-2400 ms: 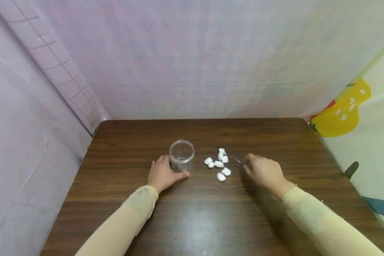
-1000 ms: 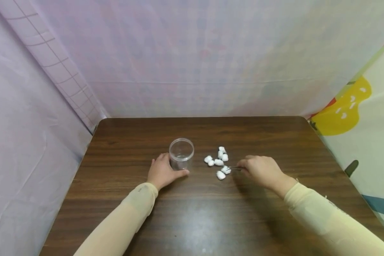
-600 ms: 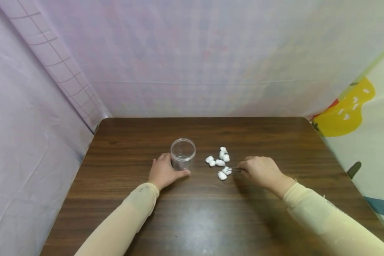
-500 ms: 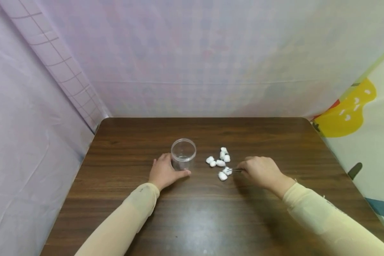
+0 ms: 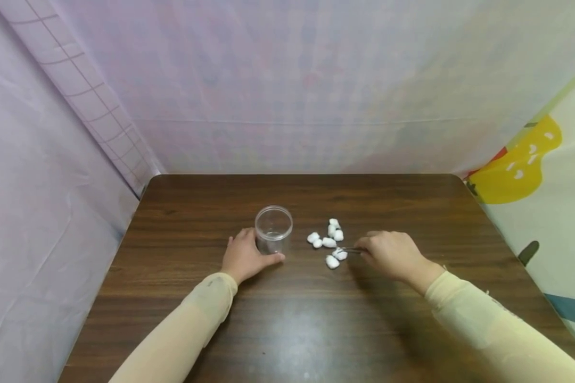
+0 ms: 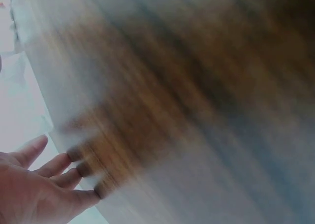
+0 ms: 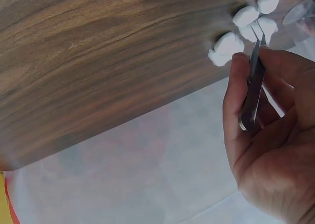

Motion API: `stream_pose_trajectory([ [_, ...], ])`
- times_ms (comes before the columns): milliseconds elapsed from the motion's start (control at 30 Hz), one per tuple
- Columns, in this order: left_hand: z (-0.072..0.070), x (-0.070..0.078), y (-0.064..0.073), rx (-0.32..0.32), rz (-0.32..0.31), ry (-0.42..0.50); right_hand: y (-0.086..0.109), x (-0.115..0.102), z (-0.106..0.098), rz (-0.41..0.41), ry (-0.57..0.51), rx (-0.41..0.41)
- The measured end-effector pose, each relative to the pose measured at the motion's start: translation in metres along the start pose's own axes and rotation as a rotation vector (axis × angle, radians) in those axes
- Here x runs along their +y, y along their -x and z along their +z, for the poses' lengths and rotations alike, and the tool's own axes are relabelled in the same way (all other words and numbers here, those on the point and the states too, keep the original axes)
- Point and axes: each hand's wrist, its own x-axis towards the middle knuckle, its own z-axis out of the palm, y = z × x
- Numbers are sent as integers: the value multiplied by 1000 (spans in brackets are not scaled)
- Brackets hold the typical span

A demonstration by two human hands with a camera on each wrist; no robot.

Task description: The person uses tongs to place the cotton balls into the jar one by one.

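My left hand (image 5: 247, 257) holds a clear plastic jar (image 5: 273, 230) around its lower side, fingers on the left and thumb in front. The jar stands upright and uncovered, with nothing visible inside. In the left wrist view, the left hand (image 6: 39, 189) shows at the lower left; the jar cannot be made out there. My right hand (image 5: 393, 256) pinches metal tweezers (image 7: 253, 93) between thumb and fingers. The tweezers' tips are at a white cotton ball (image 5: 340, 255) on the table. Whether they grip it is hard to tell. Several more cotton balls (image 5: 329, 242) lie around it.
Everything stands on a brown wood-grain table (image 5: 211, 330). A pale curtain (image 5: 287, 96) hangs behind its back edge. More cloth hangs on both sides, with a yellow print (image 5: 512, 175) on the right.
Over the earlier frames, the right hand brought the tweezers from right of the pile to one of the nearer cotton balls. Since then it has stayed there. The left hand and jar have kept their place.
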Motion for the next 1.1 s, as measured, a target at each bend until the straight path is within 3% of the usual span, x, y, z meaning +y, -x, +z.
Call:
stream_pose_trajectory([
  [1100,-2,2,0,2,3,3,-6,-2,14,-58,58,47],
])
